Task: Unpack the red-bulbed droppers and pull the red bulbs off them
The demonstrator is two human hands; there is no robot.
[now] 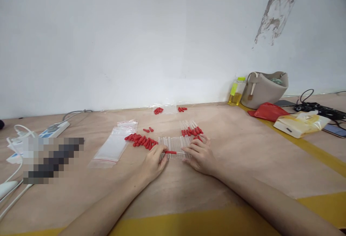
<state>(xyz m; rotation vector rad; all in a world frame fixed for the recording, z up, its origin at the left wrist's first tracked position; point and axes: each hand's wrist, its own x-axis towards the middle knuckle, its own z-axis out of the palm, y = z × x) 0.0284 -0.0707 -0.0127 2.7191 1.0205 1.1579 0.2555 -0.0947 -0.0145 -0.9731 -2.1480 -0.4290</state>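
Observation:
My left hand (156, 162) is closed on a red rubber bulb (171, 152), which points to the right. A thin clear dropper tube (180, 153) runs from the bulb's right end into the fingers of my right hand (201, 155), which are closed around it. Beneath both hands lies a row of clear tubes (173, 143), side by side. Left of the row is a pile of loose red bulbs (140, 140). Behind my right hand, several droppers (190, 129) with red bulbs on clear tubes lie together; my right fingers partly cover the nearest ones.
Clear zip bags (110, 149) lie at the left, near a power strip (54, 129) with cables. A clear bag (169, 109) and small groups of red bulbs lie by the wall. At the right stand a yellow-liquid bottle (236, 92), a grey bag (265, 90) and a tissue pack (301, 123).

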